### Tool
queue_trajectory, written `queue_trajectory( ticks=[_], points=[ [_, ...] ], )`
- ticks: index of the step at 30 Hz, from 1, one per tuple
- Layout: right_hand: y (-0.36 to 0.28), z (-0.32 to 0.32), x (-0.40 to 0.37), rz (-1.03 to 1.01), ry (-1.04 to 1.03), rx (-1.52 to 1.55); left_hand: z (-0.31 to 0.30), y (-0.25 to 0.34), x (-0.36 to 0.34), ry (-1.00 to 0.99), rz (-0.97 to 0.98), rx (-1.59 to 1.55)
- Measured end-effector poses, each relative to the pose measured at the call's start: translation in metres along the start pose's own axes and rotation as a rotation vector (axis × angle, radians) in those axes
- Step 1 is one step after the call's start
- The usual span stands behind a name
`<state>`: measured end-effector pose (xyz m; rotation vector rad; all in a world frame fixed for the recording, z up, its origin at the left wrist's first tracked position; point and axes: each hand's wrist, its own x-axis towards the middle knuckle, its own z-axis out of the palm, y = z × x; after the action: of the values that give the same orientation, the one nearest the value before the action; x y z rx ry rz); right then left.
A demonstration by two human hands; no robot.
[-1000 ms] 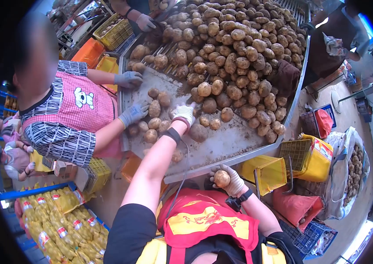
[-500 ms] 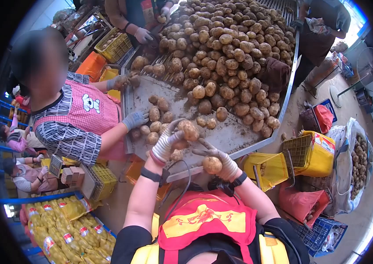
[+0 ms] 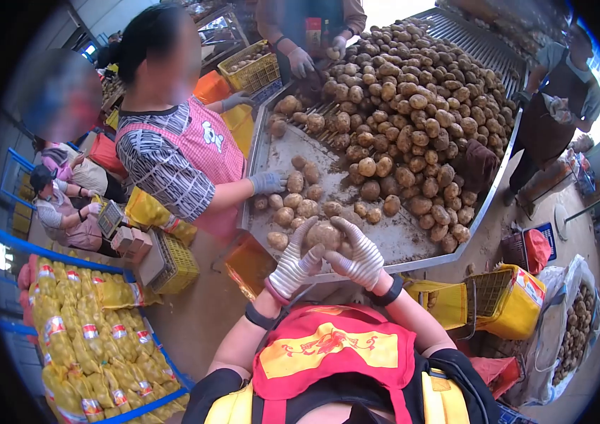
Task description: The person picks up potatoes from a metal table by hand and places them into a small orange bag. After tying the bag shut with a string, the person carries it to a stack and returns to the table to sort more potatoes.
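Potato (image 3: 324,235): large, roundish-oval, tan-brown skin with a dull, dusty look. It's whole, with no cuts showing. You're holding it up between both gloved hands. Your left hand (image 3: 293,265) has fingers on its left and lower side, and your right hand (image 3: 360,254) has fingers on its right side. The top face is open to the camera; the underside is hidden behind your fingers. In the view it sits over the near part of the metal surface (image 3: 406,240), by the front edge.
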<state>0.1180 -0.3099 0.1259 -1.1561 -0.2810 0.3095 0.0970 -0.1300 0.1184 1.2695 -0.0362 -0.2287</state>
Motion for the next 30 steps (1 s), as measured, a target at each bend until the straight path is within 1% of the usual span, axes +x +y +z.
queue_trajectory(
  ticks=[2, 3, 4, 5, 6, 7, 8, 10, 11, 12, 14, 15, 17, 18, 19, 20, 22, 23, 24, 25, 26, 27, 28, 29, 30],
  points=[
    [-0.006, -0.007, 0.003, -0.425, 0.016, -0.979, 0.001, 0.001, -0.001, 0.016, -0.015, -0.010],
    [-0.014, -0.007, 0.001, -0.514, -0.012, -1.100, -0.001, -0.004, 0.001, 0.018, 0.043, 0.067],
    [-0.016, -0.007, 0.001, -0.515, -0.013, -1.102, -0.002, -0.007, 0.003, 0.018, 0.099, 0.144],
    [-0.018, -0.008, 0.001, -0.507, -0.056, -1.176, 0.000, -0.008, 0.003, 0.017, 0.101, 0.143],
    [-0.019, -0.010, 0.001, -0.495, -0.098, -1.249, 0.002, -0.009, 0.002, 0.024, 0.123, 0.209],
    [-0.018, -0.010, 0.001, -0.511, -0.075, -1.231, 0.004, -0.010, 0.001, 0.030, 0.142, 0.274],
    [-0.018, -0.011, -0.001, -0.506, -0.070, -1.233, 0.006, -0.008, 0.003, 0.025, 0.138, 0.273],
    [-0.015, -0.010, -0.009, -0.109, -0.051, -0.715, 0.009, -0.002, 0.007, -0.006, -0.003, -0.211],
    [-0.014, -0.011, -0.012, 0.078, -0.040, -0.450, -0.004, -0.020, 0.016, 0.056, -0.109, -0.286],
    [-0.014, -0.012, -0.013, 0.079, -0.031, -0.449, -0.007, -0.021, 0.017, 0.050, -0.116, -0.285],
    [-0.014, -0.013, -0.016, 0.349, -0.041, -0.190, -0.008, -0.015, 0.019, -0.051, -0.228, -0.216],
    [-0.016, -0.014, -0.015, 0.351, -0.035, -0.187, 0.001, -0.006, 0.012, -0.085, -0.125, 0.064],
    [-0.021, -0.016, -0.013, -0.295, -0.041, -1.085, 0.007, -0.008, 0.011, -0.079, -0.118, 0.078],
    [-0.020, -0.016, -0.016, -0.290, -0.041, -1.081, 0.009, -0.010, 0.009, -0.069, -0.109, 0.093],
    [-0.020, -0.018, -0.018, -0.337, -0.054, -1.110, 0.003, -0.038, 0.022, -0.055, -0.026, 0.001],
    [-0.022, -0.020, -0.016, -0.398, -0.072, -1.140, 0.005, -0.034, 0.021, -0.051, -0.014, 0.007],
    [-0.026, -0.019, -0.021, -0.426, -0.073, -1.166, 0.001, -0.022, 0.010, -0.057, -0.463, -0.483],
    [-0.025, -0.018, -0.022, -0.439, -0.092, -1.215, -0.024, -0.056, 0.018, -0.205, -0.461, -0.482],
    [-0.023, -0.017, -0.022, -0.458, -0.116, -1.264, -0.011, -0.080, 0.021, -0.138, -0.222, -0.379],
    [-0.027, -0.013, -0.023, -0.470, -0.139, -1.293, 0.003, -0.046, 0.010, -0.160, -0.159, -0.324],
    [-0.032, -0.008, -0.026, -0.474, -0.158, -1.322, 0.017, -0.012, -0.006, -0.181, -0.105, -0.270],
    [-0.035, -0.004, -0.028, -0.443, -0.175, -1.326, 0.008, -0.016, -0.007, -0.215, -0.083, -0.244],
    [-0.035, 0.001, -0.027, -0.467, -0.196, -1.327, -0.002, -0.029, -0.005, -0.255, -0.067, -0.221],
    [-0.035, 0.004, -0.029, -0.395, -0.164, -1.240, -0.002, -0.033, -0.001, -0.195, -0.047, -0.240],
    [-0.036, 0.005, -0.032, -0.315, -0.128, -1.155, -0.007, -0.037, -0.003, -0.192, -0.029, -0.245]
  ],
)
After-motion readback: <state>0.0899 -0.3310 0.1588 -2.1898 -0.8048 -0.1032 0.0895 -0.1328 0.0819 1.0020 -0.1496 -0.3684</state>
